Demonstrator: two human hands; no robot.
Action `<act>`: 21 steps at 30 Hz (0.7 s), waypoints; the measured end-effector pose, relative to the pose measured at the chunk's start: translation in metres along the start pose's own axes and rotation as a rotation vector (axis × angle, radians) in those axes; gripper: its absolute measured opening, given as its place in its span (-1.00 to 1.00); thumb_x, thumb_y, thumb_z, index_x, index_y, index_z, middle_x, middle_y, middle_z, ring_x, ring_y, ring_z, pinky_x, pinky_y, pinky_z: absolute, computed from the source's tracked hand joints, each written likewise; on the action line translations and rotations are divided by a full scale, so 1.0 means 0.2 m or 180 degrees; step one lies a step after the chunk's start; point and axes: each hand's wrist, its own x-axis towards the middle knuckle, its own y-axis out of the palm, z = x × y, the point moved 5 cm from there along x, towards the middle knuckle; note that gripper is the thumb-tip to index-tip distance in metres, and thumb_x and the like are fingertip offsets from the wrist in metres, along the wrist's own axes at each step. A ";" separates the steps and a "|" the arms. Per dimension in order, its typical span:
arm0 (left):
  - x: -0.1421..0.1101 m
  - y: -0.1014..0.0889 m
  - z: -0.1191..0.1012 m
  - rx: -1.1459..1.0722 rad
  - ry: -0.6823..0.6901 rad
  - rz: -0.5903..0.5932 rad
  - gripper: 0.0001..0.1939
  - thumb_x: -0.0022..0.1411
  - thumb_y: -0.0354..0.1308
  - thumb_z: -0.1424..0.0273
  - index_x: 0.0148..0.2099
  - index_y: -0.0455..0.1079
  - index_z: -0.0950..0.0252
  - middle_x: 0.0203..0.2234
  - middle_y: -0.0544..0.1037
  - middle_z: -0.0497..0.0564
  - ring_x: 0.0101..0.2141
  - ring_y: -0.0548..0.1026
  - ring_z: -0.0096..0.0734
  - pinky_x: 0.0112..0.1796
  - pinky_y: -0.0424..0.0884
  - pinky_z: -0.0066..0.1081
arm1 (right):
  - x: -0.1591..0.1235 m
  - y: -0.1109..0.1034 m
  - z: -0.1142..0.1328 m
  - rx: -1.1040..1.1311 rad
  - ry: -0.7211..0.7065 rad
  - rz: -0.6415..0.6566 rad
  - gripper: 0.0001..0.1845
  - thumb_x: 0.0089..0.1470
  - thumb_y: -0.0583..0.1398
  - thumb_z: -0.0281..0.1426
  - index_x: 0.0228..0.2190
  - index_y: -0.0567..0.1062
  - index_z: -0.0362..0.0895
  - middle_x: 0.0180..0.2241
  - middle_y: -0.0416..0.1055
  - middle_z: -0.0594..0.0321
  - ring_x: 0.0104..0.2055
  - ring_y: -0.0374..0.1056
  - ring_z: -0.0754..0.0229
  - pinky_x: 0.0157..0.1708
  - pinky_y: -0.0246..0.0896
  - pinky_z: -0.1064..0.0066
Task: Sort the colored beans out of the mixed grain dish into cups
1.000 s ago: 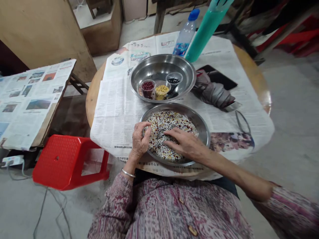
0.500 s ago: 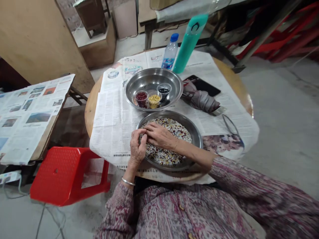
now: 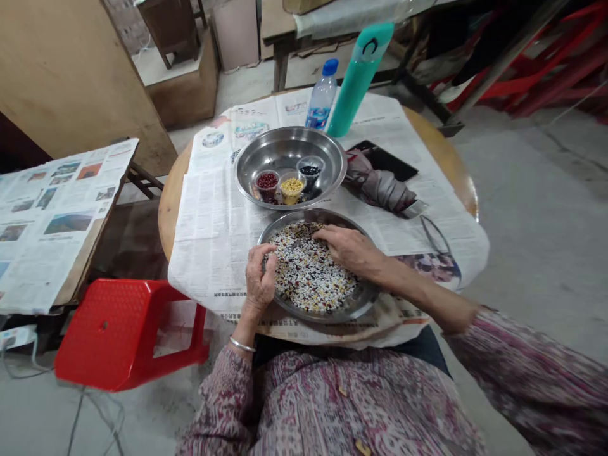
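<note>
A shallow steel basin (image 3: pixel 368 303) near me holds white rice grains mixed with dark red, yellow and black beans (image 3: pixel 313 272). At its left rim is my left hand (image 3: pixel 260 278), fingers curled into a cup with the thumb opposite; whatever lies in the palm is hidden. Over the right back part of the mix, my right hand (image 3: pixel 354 252) has its fingertips pinched together down at the grains. What is between them is too small to make out. Behind stands a second steel basin (image 3: pixel 289 140) with clear cups of red beans (image 3: pixel 267 180), yellow beans (image 3: pixel 292 186) and black beans (image 3: pixel 310 170).
Newspaper (image 3: pixel 199 215) covers the round table. A water bottle (image 3: pixel 322 98) and a tall teal bottle (image 3: pixel 358 85) stand at the back. A folded grey umbrella (image 3: pixel 380 183) and a dark tablet (image 3: pixel 389 161) lie right. A red stool (image 3: pixel 114 329) stands left on the floor.
My right hand went from the middle of the mix left to my left hand, then back right to the far part of the mix. My left hand stays at the rim. The view shifted.
</note>
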 end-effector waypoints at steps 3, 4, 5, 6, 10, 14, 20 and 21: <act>0.00 0.00 0.00 -0.0024 -0.0005 0.0006 -0.72 0.50 -0.02 0.19 -0.03 0.44 0.21 -0.13 0.54 0.08 -0.03 0.48 -0.25 0.07 0.40 -0.22 | -0.09 -0.04 0.00 -0.0026 0.0091 -0.0191 -0.62 0.25 0.03 -0.47 -0.01 0.54 -0.07 -0.03 0.50 0.03 -0.04 0.44 -0.02 -0.11 0.41 0.17; 0.00 0.00 0.00 -0.0028 -0.0007 0.0008 -0.72 0.50 -0.01 0.19 -0.04 0.44 0.21 -0.13 0.54 0.08 -0.03 0.48 -0.24 0.06 0.40 -0.22 | -0.12 -0.05 0.01 -0.0087 0.0155 -0.0249 -0.65 0.28 0.07 -0.37 0.02 0.52 -0.06 0.01 0.47 0.01 0.01 0.41 -0.07 -0.12 0.42 0.13; 0.00 0.00 0.00 -0.0028 -0.0009 0.0008 -0.73 0.50 -0.01 0.19 -0.04 0.44 0.21 -0.13 0.54 0.08 -0.03 0.48 -0.24 0.06 0.40 -0.22 | -0.14 -0.05 0.02 -0.0138 0.0208 -0.0278 -0.64 0.27 0.12 -0.28 0.05 0.50 -0.06 0.03 0.45 -0.02 0.04 0.39 -0.12 -0.12 0.43 0.09; 0.00 0.00 0.00 -0.0026 -0.0010 0.0012 -0.73 0.50 -0.01 0.20 -0.04 0.44 0.21 -0.13 0.54 0.07 -0.03 0.48 -0.24 0.06 0.40 -0.22 | -0.15 -0.03 0.03 -0.0152 0.0232 -0.0275 -0.59 0.25 0.17 -0.21 0.07 0.48 -0.06 0.04 0.44 -0.04 0.06 0.37 -0.16 -0.12 0.43 0.07; 0.00 0.00 -0.01 -0.0040 -0.0019 0.0007 -0.75 0.49 0.00 0.22 -0.04 0.44 0.21 -0.13 0.54 0.06 -0.04 0.48 -0.25 0.06 0.39 -0.22 | -0.15 0.05 0.10 0.0232 -0.0001 -0.0141 -0.72 0.23 0.17 -0.35 -0.03 0.51 -0.09 -0.07 0.49 0.02 -0.02 0.43 -0.03 -0.07 0.42 0.13; 0.00 0.00 0.00 -0.0039 -0.0031 0.0016 -0.75 0.49 0.00 0.24 -0.03 0.44 0.22 -0.13 0.55 0.07 -0.03 0.48 -0.25 0.07 0.39 -0.21 | -0.14 0.09 0.27 0.0808 -0.0491 -0.0022 -0.74 0.27 0.07 -0.49 -0.15 0.54 -0.09 -0.20 0.53 0.12 -0.16 0.45 0.12 -0.10 0.39 0.25; -0.01 0.00 0.02 -0.0127 -0.0061 0.0005 -0.67 0.52 -0.06 0.17 -0.01 0.43 0.23 -0.10 0.54 0.08 -0.01 0.47 -0.28 0.09 0.38 -0.24 | -0.14 0.12 0.56 0.0513 -0.1427 -0.0141 -0.79 0.28 0.13 -0.43 -0.13 0.55 -0.13 -0.05 0.48 0.04 0.01 0.32 0.04 0.02 0.31 0.17; -0.01 0.00 0.02 -0.0149 -0.0066 -0.0002 -0.66 0.52 -0.07 0.16 -0.01 0.43 0.23 -0.10 0.54 0.08 -0.01 0.47 -0.28 0.09 0.38 -0.24 | -0.13 0.14 0.58 0.0383 -0.1488 -0.0194 -0.78 0.27 0.14 -0.44 -0.11 0.55 -0.15 -0.03 0.47 0.02 0.02 0.30 0.02 0.02 0.29 0.16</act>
